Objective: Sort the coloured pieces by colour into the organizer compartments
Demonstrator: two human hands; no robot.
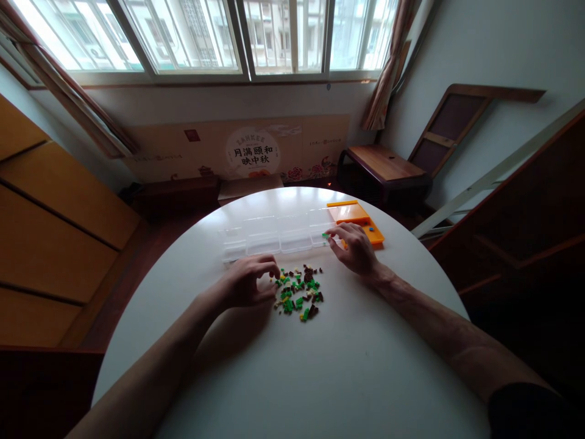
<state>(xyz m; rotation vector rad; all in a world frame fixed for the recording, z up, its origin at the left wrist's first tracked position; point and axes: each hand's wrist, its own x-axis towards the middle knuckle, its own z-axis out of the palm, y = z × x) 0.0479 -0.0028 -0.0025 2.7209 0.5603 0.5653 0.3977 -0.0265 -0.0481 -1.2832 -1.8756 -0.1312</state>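
A loose pile of small building bricks [299,289], mostly green and brown with some yellow and cream ones, lies in the middle of the white round table [320,378]. At the pile's left edge is my left hand [249,279], fingers curled, with a gap between thumb and forefinger and no piece visible in it. My right hand [354,247] pinches a small green brick [325,235] above the right end of a clear plastic compartment box [262,236]. The box stands just behind the pile.
An orange plastic tray [375,234] with a small blue piece on it sits beyond my right hand. Behind the table are a low wooden stool [384,163], a printed panel [292,146] and windows. Yellow-brown cabinet doors [50,238] stand at the left.
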